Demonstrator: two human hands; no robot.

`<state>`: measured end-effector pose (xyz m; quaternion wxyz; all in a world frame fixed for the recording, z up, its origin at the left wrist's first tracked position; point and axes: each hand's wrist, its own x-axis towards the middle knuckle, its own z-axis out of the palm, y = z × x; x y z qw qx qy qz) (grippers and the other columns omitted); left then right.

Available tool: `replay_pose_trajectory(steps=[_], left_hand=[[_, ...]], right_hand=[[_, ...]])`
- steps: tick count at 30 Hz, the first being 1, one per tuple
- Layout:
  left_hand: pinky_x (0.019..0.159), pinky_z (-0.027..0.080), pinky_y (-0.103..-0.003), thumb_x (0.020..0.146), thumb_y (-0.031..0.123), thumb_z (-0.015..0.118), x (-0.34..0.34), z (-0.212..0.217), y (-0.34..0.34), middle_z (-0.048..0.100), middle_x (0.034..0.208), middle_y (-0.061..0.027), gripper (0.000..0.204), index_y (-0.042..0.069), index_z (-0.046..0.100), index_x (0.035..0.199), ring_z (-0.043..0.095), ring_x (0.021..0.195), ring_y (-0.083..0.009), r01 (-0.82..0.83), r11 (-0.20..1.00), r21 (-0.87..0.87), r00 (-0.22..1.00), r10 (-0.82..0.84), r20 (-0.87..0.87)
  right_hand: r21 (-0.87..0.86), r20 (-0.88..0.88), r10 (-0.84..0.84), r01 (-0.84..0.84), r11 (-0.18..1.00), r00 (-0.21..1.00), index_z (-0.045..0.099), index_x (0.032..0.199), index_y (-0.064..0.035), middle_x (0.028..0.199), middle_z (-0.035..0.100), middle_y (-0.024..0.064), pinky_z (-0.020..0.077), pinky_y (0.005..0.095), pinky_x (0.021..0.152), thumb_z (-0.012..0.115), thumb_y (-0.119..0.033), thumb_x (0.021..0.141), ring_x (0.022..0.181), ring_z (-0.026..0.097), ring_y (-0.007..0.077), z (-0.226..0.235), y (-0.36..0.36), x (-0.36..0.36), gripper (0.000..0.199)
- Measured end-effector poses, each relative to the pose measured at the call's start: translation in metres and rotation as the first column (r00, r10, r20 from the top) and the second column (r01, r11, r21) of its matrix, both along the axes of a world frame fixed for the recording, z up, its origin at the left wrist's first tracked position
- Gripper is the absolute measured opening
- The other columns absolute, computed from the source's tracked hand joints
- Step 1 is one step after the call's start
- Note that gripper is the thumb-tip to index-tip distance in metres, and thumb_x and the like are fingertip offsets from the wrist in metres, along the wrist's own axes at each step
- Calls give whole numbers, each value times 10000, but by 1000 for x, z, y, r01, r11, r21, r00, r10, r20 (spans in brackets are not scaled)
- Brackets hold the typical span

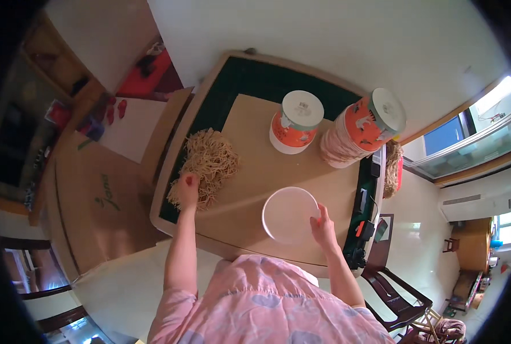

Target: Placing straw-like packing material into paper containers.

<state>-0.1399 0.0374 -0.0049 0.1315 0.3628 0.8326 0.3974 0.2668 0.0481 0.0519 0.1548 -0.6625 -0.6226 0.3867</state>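
A tangled heap of tan shredded paper [210, 160] lies at the left of the table. My left hand [186, 192] presses into its near edge, the fingers curled and partly hidden among the strands. A small red spot shows at this hand; I cannot make out what it is. In front of me, a round white paper tub [290, 215] shows its open mouth. My right hand [323, 229] grips that tub's right rim, thumb and fingers closed on the wall.
Behind the tub stand a short stack of orange-patterned tubs [294, 133] and a taller stack [358, 132], both topped with pale round lids. Small dark devices and cables [365, 221] line the right table edge. A big cardboard box [109, 200] is at the left, a dark chair [396, 298] at the right.
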Motion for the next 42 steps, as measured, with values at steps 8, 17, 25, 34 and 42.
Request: replay_pose_trajectory(steps=[8, 17, 25, 34, 42], left_hand=[[612, 476, -323, 780, 211, 626, -35, -19, 47, 638, 721, -107, 219, 12, 623, 871, 634, 733, -196, -81, 941, -329, 983, 130, 129], [679, 439, -249, 813, 219, 624, -87, 61, 24, 603, 796, -23, 180, 62, 572, 885, 556, 730, -105, -225, 925, 306, 867, 48, 495], [610, 427, -211, 850, 144, 591, 31, 216, -24, 549, 728, 17, 88, 59, 566, 841, 506, 655, -70, 166, 896, 413, 940, -270, 207], [584, 460, -248, 783, 48, 624, 176, 125, -105, 618, 725, -72, 66, -12, 608, 806, 570, 654, -103, 608, 779, 156, 601, -579, 551], [567, 467, -240, 796, 80, 628, 179, 124, -94, 635, 696, -66, 87, -7, 626, 803, 594, 636, -97, 641, 765, 61, 630, -569, 529]], right_hand=[[222, -44, -47, 56, 973, 998, 412, 1221, -82, 1035, 559, 162, 490, 350, 724, 600, -114, 789, 880, 579, 259, 11, 5, 9, 472], [287, -145, -67, 107, 952, 987, 508, 1146, -74, 1050, 563, 84, 477, 262, 711, 566, -30, 821, 879, 571, 163, 37, -10, 28, 333], [108, -518, 29, 32, 994, 855, 604, 1028, -8, 961, 624, 74, 465, 254, 782, 513, 0, 856, 858, 588, 139, 65, -41, -21, 195], [-498, -780, -380, -126, 858, 497, 584, 967, -11, 949, 590, 37, 457, 265, 816, 469, -210, 926, 885, 560, 117, 50, -77, -79, 234], [-347, -690, -165, -122, 930, 705, 566, 998, -15, 958, 588, 52, 465, 246, 722, 474, -239, 927, 796, 545, 91, 45, -90, -40, 252]])
